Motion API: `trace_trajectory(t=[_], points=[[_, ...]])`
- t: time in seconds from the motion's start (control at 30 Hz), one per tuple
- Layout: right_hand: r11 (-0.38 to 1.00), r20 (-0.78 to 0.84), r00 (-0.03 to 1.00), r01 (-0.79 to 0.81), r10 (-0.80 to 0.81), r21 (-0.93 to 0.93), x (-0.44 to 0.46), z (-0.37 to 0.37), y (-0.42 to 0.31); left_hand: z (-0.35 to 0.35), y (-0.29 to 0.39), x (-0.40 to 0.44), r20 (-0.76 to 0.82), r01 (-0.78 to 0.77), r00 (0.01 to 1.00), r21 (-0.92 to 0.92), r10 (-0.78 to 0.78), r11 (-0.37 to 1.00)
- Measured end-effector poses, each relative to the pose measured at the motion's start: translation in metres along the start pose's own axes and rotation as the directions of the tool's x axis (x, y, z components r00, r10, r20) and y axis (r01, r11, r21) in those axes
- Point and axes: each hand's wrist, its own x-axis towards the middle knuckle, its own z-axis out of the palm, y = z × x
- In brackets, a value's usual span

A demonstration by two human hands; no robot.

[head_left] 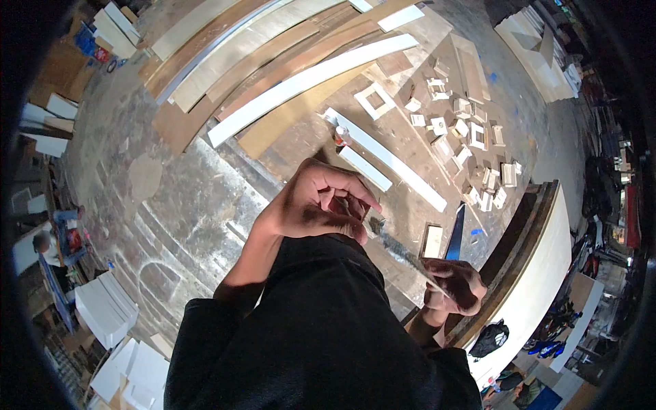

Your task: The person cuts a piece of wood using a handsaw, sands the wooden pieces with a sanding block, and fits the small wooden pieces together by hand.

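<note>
My left hand (326, 203) is raised in front of my body with its fingers curled in; thumb and index tips lie close together, and what they hold is too small to make out. Lower right, my right hand (456, 287) is closed around one end of a thin grey strip (408, 255). The strip slants up and left, and its far end is beside my left fingertips. Below it, partly behind the strip and right hand, lie a small pale framed panel (432, 241) and a dark blue pointed piece (456, 232).
Long boards (307, 87) lie across the top. A bottle (341, 136) stands by white strips (389, 158). Several small wooden frames (478, 136) are scattered at the upper right. A large pale panel (536, 266) with a dark edge stands at right. Another person (51, 249) is at far left.
</note>
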Motion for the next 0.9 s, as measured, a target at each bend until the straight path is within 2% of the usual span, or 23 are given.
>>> trace_trajectory(t=[0.03, 0.1, 0.17, 0.23, 0.3, 0.33, 0.37, 0.4, 0.43, 0.47, 0.5, 0.53, 0.57, 0.6, 0.63, 0.67, 0.73, 0.8, 0.87, 0.9], points=[[0.991, 0.014, 0.999, -0.053, 0.051, 0.123, 0.0, 0.001, 0.0, -0.003, 0.0, -0.001, 0.004, -0.01, 1.0, 0.033, 0.01, 0.999], [0.964, 0.038, 0.994, -0.109, 0.103, 0.241, -0.001, 0.004, 0.0, -0.006, 0.0, -0.004, -0.007, 0.003, 1.0, 0.014, -0.003, 1.0], [0.983, -0.066, 0.983, -0.164, 0.17, 0.088, -0.007, 0.01, 0.002, -0.008, 0.0, -0.006, -0.016, 0.017, 1.0, -0.006, -0.017, 1.0], [0.984, -0.086, 0.98, -0.179, 0.178, -0.002, -0.01, 0.017, 0.009, -0.012, 0.002, -0.007, -0.016, 0.083, 0.996, -0.046, -0.084, 0.995], [0.98, -0.027, 0.982, -0.187, 0.189, 0.07, -0.011, 0.025, 0.005, -0.016, 0.0, -0.008, -0.018, 0.089, 0.996, -0.086, -0.091, 0.992], [0.995, 0.03, 0.997, -0.066, 0.064, 0.071, -0.003, 0.029, 0.005, -0.018, 0.0, -0.008, -0.017, 0.096, 0.995, -0.124, -0.099, 0.988], [0.993, 0.034, 0.998, -0.058, 0.055, 0.103, -0.001, 0.03, 0.004, -0.02, 0.0, -0.009, -0.016, 0.097, 0.995, -0.127, -0.1, 0.987], [0.993, 0.035, 0.998, -0.063, 0.06, 0.097, -0.007, 0.032, 0.006, -0.022, 0.0, -0.011, -0.022, 0.167, 0.985, -0.17, -0.173, 0.971], [0.987, -0.073, 0.989, -0.122, 0.129, 0.104, -0.017, 0.033, 0.011, -0.025, -0.001, -0.013, -0.024, 0.235, 0.969, -0.213, -0.245, 0.948], [0.977, -0.179, 0.964, -0.176, 0.195, 0.119, -0.025, 0.032, 0.017, -0.028, -0.004, -0.014, -0.02, 0.236, 0.969, -0.217, -0.246, 0.947], [0.976, -0.112, 0.98, -0.145, 0.164, 0.164, -0.02, 0.03, 0.025, -0.031, -0.009, -0.016, -0.03, 0.185, 0.981, -0.185, -0.194, 0.965], [0.967, -0.145, 0.969, -0.172, 0.2, 0.188, -0.018, 0.032, 0.03, -0.034, -0.012, -0.019, -0.041, 0.133, 0.989, -0.15, -0.141, 0.98], [0.951, -0.151, 0.957, -0.209, 0.247, 0.227, -0.016, 0.037, 0.039, -0.037, -0.012, -0.022, -0.042, 0.135, 0.989, -0.152, -0.143, 0.979], [0.933, -0.157, 0.943, -0.246, 0.293, 0.264, -0.009, 0.046, 0.048, -0.039, -0.011, -0.026, -0.088, 0.15, 0.984, -0.057, -0.154, 0.987], [0.899, -0.11, 0.906, -0.38, 0.409, 0.216, -0.005, 0.055, 0.058, -0.042, -0.01, -0.03, -0.128, 0.168, 0.978, 0.039, -0.162, 0.985], [0.849, -0.076, 0.851, -0.503, 0.519, 0.161, -0.003, 0.065, 0.071, -0.046, -0.012, -0.035, -0.116, 0.169, 0.98, 0.039, -0.163, 0.985], [0.775, 0.05, 0.792, -0.606, 0.608, 0.177, -0.019, 0.086, 0.113, -0.053, -0.024, -0.051, -0.197, 0.175, 0.969, 0.128, -0.147, 0.976], [0.703, 0.153, 0.709, -0.704, 0.689, 0.097, -0.034, 0.114, 0.15, -0.059, -0.026, -0.066, -0.198, 0.208, 0.962, 0.09, -0.187, 0.974], [0.628, 0.179, 0.645, -0.764, 0.743, 0.15, -0.054, 0.153, 0.188, -0.06, -0.025, -0.08, -0.331, 0.274, 0.904, -0.038, -0.271, 0.961], [0.645, 0.175, 0.668, -0.744, 0.723, 0.175, -0.065, 0.173, 0.205, -0.06, -0.018, -0.082, -0.341, 0.281, 0.901, -0.013, -0.268, 0.96]])
